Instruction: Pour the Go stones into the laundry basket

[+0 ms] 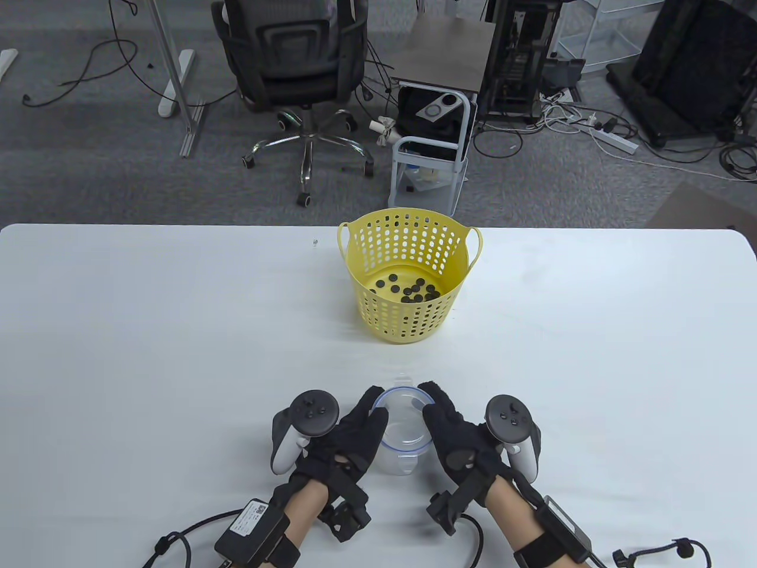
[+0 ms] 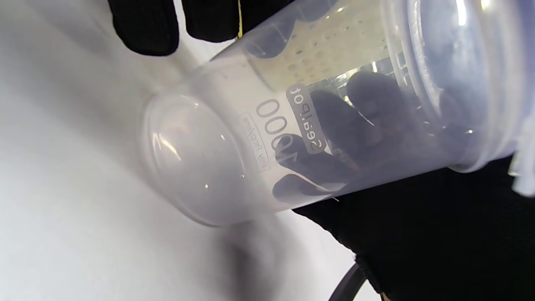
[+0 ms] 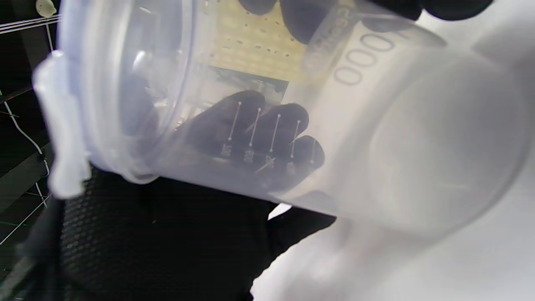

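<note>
Table view: I see the clear plastic container [image 1: 403, 429] standing upright on the white table [image 1: 148, 355], near the front edge, between both hands. My left hand [image 1: 349, 438] holds its left wall and my right hand [image 1: 455, 438] holds its right wall, fingers curved around the sides. The container's inside looks bare of stones from above.

The yellow laundry basket [image 1: 408, 278] stands upright at the far middle of the table, well apart from the container. Black Go stones [image 1: 408, 290] lie scattered on its floor.

Left wrist view: the container [image 2: 292, 125] fills the frame, printed "1000" on its wall. Gloved fingers [image 2: 142, 25] hang in from the top edge, and the opposite hand's fingers show through the clear wall, pressed against it.

Right wrist view: the container [image 3: 292, 117] again fills the frame, with the left hand's fingers [image 3: 259, 133] visible through the plastic, flat on the far wall. The basket's yellow mesh shows through the upper part.
</note>
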`<state>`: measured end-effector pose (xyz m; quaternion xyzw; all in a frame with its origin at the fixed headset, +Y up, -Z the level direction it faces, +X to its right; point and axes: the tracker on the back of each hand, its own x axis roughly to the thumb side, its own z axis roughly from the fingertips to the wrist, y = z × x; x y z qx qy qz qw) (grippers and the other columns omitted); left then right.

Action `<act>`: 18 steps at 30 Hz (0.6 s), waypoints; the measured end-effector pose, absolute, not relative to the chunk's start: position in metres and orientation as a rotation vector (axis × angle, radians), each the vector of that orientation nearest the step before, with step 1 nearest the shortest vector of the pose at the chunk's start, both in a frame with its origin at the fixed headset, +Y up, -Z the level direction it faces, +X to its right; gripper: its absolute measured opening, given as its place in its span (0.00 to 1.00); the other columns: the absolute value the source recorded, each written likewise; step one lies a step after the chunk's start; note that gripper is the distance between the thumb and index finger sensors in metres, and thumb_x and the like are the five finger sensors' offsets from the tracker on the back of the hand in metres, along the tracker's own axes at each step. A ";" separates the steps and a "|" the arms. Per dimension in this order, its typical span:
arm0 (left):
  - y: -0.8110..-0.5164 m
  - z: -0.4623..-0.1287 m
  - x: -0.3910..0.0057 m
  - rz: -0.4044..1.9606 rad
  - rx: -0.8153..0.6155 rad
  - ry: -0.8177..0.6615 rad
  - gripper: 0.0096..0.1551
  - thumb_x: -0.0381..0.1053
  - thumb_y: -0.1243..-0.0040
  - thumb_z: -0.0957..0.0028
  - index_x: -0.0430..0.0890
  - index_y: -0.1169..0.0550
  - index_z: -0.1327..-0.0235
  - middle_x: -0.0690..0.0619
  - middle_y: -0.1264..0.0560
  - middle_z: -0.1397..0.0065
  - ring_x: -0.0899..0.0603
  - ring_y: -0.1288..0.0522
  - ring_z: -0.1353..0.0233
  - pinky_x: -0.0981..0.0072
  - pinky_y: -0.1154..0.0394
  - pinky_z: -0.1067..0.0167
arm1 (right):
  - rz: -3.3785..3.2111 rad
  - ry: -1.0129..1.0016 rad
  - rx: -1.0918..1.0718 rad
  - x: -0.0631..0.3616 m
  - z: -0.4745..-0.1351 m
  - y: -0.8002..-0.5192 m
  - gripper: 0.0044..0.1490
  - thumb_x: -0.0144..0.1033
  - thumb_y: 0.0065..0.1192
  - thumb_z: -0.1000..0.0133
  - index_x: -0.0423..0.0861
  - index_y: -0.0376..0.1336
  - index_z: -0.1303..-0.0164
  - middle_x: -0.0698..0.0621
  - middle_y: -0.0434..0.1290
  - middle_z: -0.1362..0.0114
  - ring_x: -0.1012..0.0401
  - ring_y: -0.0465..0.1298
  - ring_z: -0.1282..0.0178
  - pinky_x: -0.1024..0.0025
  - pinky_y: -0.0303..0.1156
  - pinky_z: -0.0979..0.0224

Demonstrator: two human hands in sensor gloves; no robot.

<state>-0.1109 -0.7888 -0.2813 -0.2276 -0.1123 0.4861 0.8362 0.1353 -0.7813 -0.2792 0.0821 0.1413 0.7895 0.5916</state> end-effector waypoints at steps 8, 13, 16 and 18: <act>-0.765 -0.276 -0.125 1.012 -0.299 -0.281 0.63 0.85 0.52 0.54 0.52 0.59 0.20 0.47 0.52 0.11 0.32 0.48 0.14 0.35 0.38 0.27 | 1.889 0.136 0.166 0.144 -0.288 -0.758 0.50 0.62 0.54 0.43 0.41 0.49 0.21 0.32 0.55 0.18 0.24 0.58 0.26 0.26 0.57 0.31; -0.756 -0.266 -0.112 0.916 -0.308 -0.320 0.68 0.85 0.46 0.54 0.54 0.67 0.24 0.44 0.62 0.12 0.30 0.55 0.15 0.34 0.40 0.27 | 1.921 0.146 0.101 0.150 -0.297 -0.757 0.48 0.60 0.56 0.43 0.41 0.51 0.21 0.32 0.56 0.18 0.25 0.59 0.26 0.26 0.58 0.31; -0.757 -0.263 -0.105 0.869 -0.343 -0.316 0.67 0.82 0.43 0.51 0.54 0.68 0.25 0.44 0.64 0.13 0.30 0.56 0.15 0.34 0.40 0.27 | 1.932 0.167 0.081 0.151 -0.303 -0.760 0.46 0.56 0.59 0.42 0.41 0.52 0.22 0.32 0.56 0.18 0.25 0.59 0.26 0.26 0.58 0.31; -0.757 -0.264 -0.104 0.862 -0.355 -0.314 0.66 0.80 0.43 0.50 0.54 0.69 0.26 0.44 0.63 0.13 0.30 0.56 0.15 0.35 0.40 0.27 | 1.921 0.183 0.086 0.152 -0.305 -0.762 0.46 0.56 0.60 0.43 0.42 0.52 0.22 0.33 0.56 0.18 0.25 0.60 0.26 0.26 0.58 0.31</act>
